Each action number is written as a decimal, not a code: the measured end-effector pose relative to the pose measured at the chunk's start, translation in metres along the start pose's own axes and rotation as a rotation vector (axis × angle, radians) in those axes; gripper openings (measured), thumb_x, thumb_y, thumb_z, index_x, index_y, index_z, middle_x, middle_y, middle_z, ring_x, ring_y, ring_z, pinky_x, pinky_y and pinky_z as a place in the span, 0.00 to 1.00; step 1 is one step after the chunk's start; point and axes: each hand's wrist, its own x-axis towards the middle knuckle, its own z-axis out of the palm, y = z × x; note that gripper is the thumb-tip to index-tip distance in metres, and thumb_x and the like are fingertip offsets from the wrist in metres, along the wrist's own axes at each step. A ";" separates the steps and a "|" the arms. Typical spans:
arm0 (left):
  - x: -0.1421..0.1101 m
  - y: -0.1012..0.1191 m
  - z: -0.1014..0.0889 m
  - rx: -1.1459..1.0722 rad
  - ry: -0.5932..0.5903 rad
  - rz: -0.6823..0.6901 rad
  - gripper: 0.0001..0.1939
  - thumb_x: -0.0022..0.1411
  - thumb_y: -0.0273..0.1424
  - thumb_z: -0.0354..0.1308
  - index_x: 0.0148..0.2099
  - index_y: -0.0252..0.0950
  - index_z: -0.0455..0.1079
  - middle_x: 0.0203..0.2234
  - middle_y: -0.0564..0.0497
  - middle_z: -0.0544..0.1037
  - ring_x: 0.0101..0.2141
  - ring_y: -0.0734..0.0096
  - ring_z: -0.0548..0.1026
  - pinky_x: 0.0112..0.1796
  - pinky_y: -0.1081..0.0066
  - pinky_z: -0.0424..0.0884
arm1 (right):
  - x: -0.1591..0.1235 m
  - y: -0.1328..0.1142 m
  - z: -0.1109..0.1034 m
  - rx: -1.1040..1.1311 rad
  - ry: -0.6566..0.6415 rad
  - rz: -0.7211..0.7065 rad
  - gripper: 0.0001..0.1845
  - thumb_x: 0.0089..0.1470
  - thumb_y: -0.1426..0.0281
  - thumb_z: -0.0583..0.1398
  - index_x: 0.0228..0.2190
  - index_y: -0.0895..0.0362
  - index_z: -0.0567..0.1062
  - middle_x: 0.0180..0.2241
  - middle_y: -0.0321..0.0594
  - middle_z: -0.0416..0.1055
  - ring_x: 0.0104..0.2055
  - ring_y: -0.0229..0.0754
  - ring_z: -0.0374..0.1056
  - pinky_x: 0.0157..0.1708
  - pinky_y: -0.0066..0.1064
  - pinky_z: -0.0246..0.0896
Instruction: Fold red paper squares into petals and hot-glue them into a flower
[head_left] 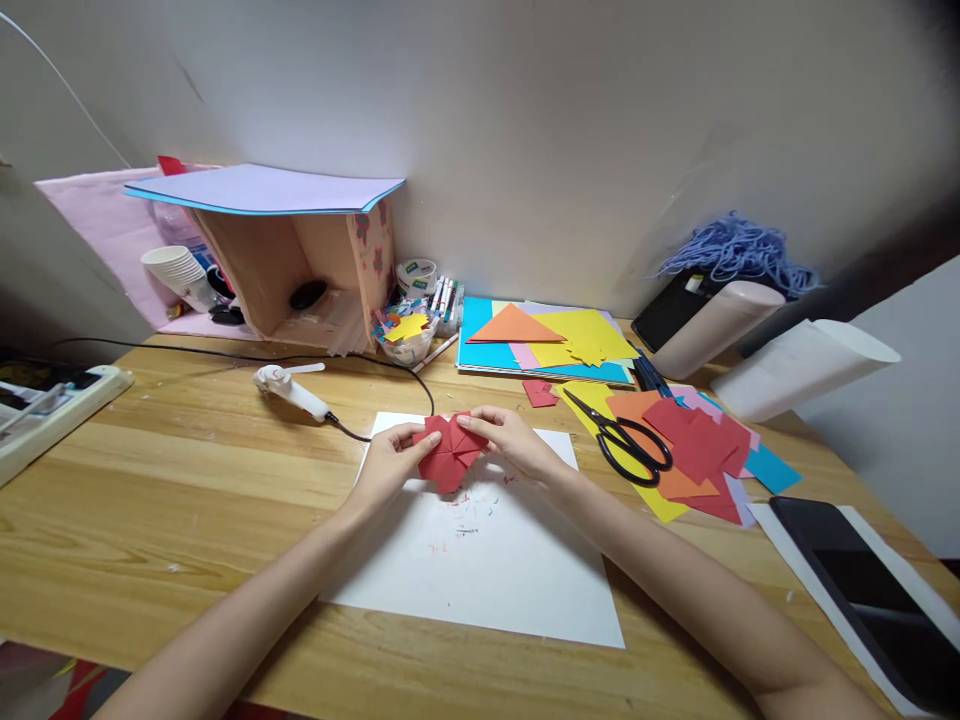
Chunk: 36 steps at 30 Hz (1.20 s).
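Between my hands is a creased piece of red paper (451, 462) with a notched, petal-like outline, held just above a white sheet (517, 560). My left hand (394, 460) pinches its left side, thumb on top. On its upper right side, my right hand (511, 440) grips it with thumb and fingers. Crease lines meet near the middle of the paper. Small red, blue and dark marks or scraps dot the white sheet below.
Black-handled scissors (626, 440) lie on coloured paper pieces at right, near a phone (862, 590). A white glue gun (291, 392) with a cord rests at left. Behind stand a cardboard box (300, 250), a bowl of scraps (409, 345) and stacked coloured sheets (487, 320).
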 end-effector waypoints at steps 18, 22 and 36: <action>-0.006 0.011 0.002 0.019 -0.028 -0.025 0.18 0.41 0.41 0.63 0.31 0.31 0.75 0.27 0.47 0.77 0.28 0.68 0.71 0.30 0.73 0.65 | -0.002 -0.008 -0.003 -0.086 0.122 -0.128 0.13 0.40 0.61 0.63 0.22 0.59 0.72 0.25 0.37 0.69 0.28 0.36 0.64 0.33 0.29 0.57; -0.006 0.011 0.002 0.026 -0.038 -0.034 0.19 0.43 0.41 0.63 0.33 0.30 0.74 0.29 0.46 0.78 0.29 0.68 0.72 0.32 0.72 0.66 | -0.003 -0.008 -0.001 -0.119 0.121 -0.127 0.13 0.40 0.61 0.63 0.22 0.59 0.72 0.25 0.37 0.69 0.28 0.36 0.64 0.33 0.30 0.57; -0.002 0.006 -0.004 0.076 -0.066 -0.039 0.20 0.45 0.41 0.62 0.36 0.29 0.74 0.32 0.44 0.78 0.31 0.67 0.73 0.33 0.73 0.67 | -0.002 -0.007 0.001 -0.163 0.113 -0.152 0.13 0.40 0.62 0.63 0.21 0.60 0.72 0.24 0.37 0.69 0.27 0.35 0.63 0.31 0.29 0.57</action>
